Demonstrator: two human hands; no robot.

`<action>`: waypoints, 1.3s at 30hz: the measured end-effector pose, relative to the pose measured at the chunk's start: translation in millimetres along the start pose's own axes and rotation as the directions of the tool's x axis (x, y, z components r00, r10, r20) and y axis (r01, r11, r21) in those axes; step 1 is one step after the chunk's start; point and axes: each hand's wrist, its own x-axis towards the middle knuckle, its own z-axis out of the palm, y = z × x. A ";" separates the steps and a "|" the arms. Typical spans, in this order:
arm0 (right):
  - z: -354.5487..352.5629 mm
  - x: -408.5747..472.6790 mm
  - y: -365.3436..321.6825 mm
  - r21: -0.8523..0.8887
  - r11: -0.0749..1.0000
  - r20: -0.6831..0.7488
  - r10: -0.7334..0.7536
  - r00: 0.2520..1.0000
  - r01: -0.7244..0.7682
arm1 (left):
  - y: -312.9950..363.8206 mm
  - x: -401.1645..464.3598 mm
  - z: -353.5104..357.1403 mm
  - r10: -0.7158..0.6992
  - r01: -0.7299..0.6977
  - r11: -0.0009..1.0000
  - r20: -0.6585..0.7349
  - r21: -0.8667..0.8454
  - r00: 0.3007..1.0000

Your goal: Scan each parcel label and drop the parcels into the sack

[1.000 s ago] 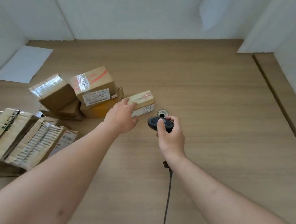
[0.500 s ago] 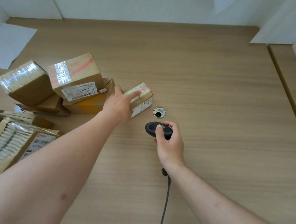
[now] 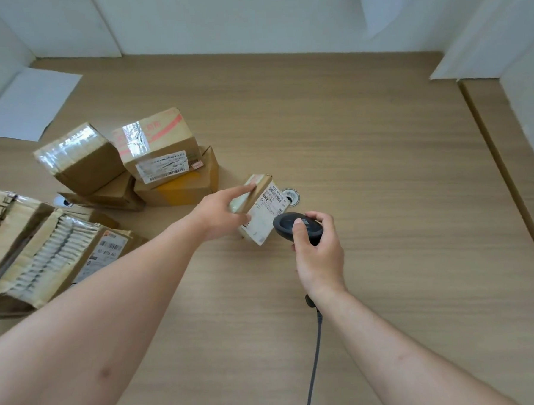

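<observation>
Scanning stage: at frame centre the left hand (image 3: 226, 212) grips a small parcel (image 3: 260, 213), label facing the scanner (image 3: 296, 227) clasped by the right hand (image 3: 319, 255); several boxes (image 3: 161, 158) at left await, sack unseen.

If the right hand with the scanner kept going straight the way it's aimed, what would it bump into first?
Most likely the white label of the small parcel that the left hand holds tilted, just ahead of the scanner in the right hand; depth is uncertain.
</observation>
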 end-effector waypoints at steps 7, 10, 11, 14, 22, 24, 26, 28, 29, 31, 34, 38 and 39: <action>-9.9 -45.2 -35.6 0.075 0.996 -0.074 -0.050 0.996 0.056 | -1.9 -60.3 -19.8 0.037 -0.031 0.981 0.026 -0.189 0.999; -12.0 -74.0 -53.6 0.144 0.988 -0.112 -0.043 0.993 0.059 | 0.1 -90.7 -21.4 0.058 -0.053 0.943 0.005 -0.328 0.998; -12.9 -84.1 -59.3 0.161 0.985 -0.127 -0.044 0.991 0.064 | 0.4 -100.8 -22.4 0.069 -0.064 0.933 0.000 -0.355 0.998; -17.4 -114.3 -75.6 0.169 0.981 -0.166 -0.065 0.984 0.093 | 0.4 -130.4 -30.7 0.127 -0.120 0.913 -0.007 -0.391 0.992; -33.2 -203.7 -104.6 0.206 0.967 -0.272 -0.093 0.958 0.153 | -2.3 -212.7 -58.3 0.255 -0.258 0.885 -0.059 -0.388 0.965; -36.7 -223.3 -110.6 0.248 0.955 -0.283 -0.089 0.955 0.163 | -2.8 -233.1 -61.9 0.295 -0.306 0.880 -0.085 -0.364 0.952; -38.4 -242.8 -117.9 0.283 0.942 -0.291 -0.095 0.952 0.181 | -3.1 -253.2 -63.5 0.312 -0.329 0.878 -0.105 -0.348 0.944; -40.9 -261.4 -124.3 0.306 0.927 -0.291 -0.126 0.948 0.216 | -2.1 -270.6 -64.0 0.319 -0.344 0.879 -0.130 -0.331 0.939; -43.3 -269.8 -127.6 0.312 0.921 -0.284 -0.144 0.948 0.233 | -0.9 -278.3 -63.8 0.326 -0.356 0.877 -0.146 -0.323 0.934; -51.1 -284.5 -131.9 0.303 0.916 -0.277 -0.180 0.944 0.263 | 2.5 -292.2 -61.9 0.351 -0.392 0.865 -0.181 -0.314 0.919; -65.1 -301.5 -133.1 0.276 0.915 -0.278 -0.217 0.936 0.294 | 9.4 -312.7 -54.8 0.363 -0.414 0.854 -0.209 -0.315 0.908; -86.8 -319.3 -130.5 0.278 0.911 -0.251 -0.238 0.938 0.305 | 19.8 -335.3 -40.7 0.346 -0.411 0.848 -0.238 -0.335 0.908; -93.3 -323.6 -129.1 0.278 0.909 -0.239 -0.248 0.939 0.311 | 22.6 -341.4 -36.3 0.346 -0.417 0.843 -0.249 -0.341 0.904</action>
